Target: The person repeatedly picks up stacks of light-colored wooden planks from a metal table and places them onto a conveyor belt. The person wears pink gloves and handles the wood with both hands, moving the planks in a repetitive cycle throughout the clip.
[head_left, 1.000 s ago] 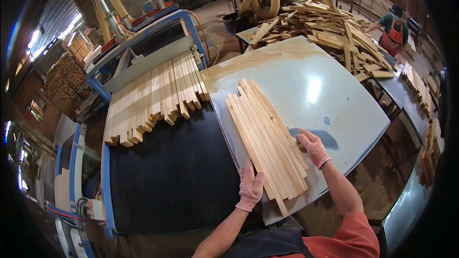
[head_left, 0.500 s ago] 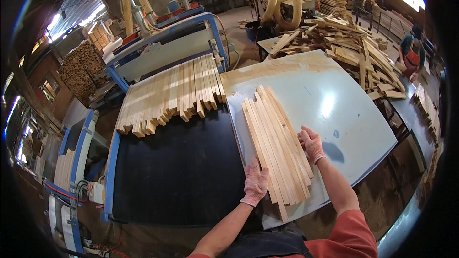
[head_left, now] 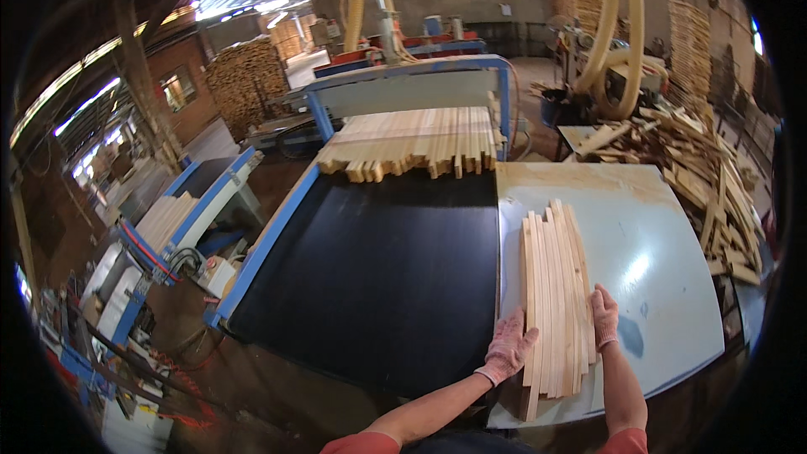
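Note:
A bundle of long, pale wooden strips (head_left: 555, 303) lies side by side on a light blue-grey sheet-topped table (head_left: 656, 227), its ends uneven. My left hand (head_left: 509, 346), in a whitish knit glove, rests against the bundle's left side, thumb spread over the edge. Along the right side stands my right hand (head_left: 604, 316), gloved too, its fingers stretched out and nearly upright beside the strips. Neither hand wraps round a strip.
Left of the table runs a black conveyor belt (head_left: 378, 269) in a blue frame. A row of wooden strips (head_left: 412, 143) lies at its far end, under a blue-framed machine (head_left: 403, 84). Scrap wood (head_left: 706, 160) is heaped at the right, near pale hoses (head_left: 626, 42).
The view has turned left, so the scene sits further right. My right hand has come in from beside the strips to their right side and its curled fingers have straightened.

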The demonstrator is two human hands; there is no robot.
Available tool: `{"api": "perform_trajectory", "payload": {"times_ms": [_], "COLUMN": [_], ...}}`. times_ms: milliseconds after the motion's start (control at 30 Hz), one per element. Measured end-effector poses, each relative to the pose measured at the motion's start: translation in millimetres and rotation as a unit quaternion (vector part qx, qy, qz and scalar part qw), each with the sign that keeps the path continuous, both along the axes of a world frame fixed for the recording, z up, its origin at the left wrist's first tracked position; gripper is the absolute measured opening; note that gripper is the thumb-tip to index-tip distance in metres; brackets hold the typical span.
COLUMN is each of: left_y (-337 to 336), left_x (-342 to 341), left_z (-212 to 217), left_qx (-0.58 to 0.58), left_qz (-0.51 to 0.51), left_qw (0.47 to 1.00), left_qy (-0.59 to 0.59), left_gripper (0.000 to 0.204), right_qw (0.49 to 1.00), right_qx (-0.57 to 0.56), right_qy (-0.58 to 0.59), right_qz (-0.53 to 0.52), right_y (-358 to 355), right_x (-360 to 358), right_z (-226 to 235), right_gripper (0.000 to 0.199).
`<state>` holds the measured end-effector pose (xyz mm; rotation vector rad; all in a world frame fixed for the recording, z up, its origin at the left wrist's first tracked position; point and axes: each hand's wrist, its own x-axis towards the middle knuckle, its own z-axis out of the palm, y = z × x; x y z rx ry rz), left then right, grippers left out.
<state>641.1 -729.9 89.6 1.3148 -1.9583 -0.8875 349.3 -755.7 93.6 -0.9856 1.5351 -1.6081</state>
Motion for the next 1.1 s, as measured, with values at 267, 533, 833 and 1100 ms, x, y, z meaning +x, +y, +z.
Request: {"api": "perform_trajectory", "payload": {"times_ms": [267,533,833,1100], "left_y": [-1,-5,6,-16], "left_x": [0,35,225,492], "left_z": [25,59,65,66], "left_qx": [0.065,0.172,0.092,0.064], "left_qz": [0.062,0.065,0.116,0.188], "left_qw": [0.996,0.980,0.986,0.979], "left_qy": [0.023,0.077,0.073,-0.041], "left_gripper": [0.104,0.114,0.118,0.118], "right_qw": [0.960,0.954,0.929,0.923], "right_qx": [0.254,0.228,0.237,0.179], "right_qy": [0.063,0.157,0.207,0.151], "right_qz": [0.101,0.113,0.194,0.304], "right_y": [-56,-46,-37,-74], "right_x": [-2,76,290,548], "right_z": [48,57,109,85], "right_gripper": [0.059,0.049,0.054,0.060]}}
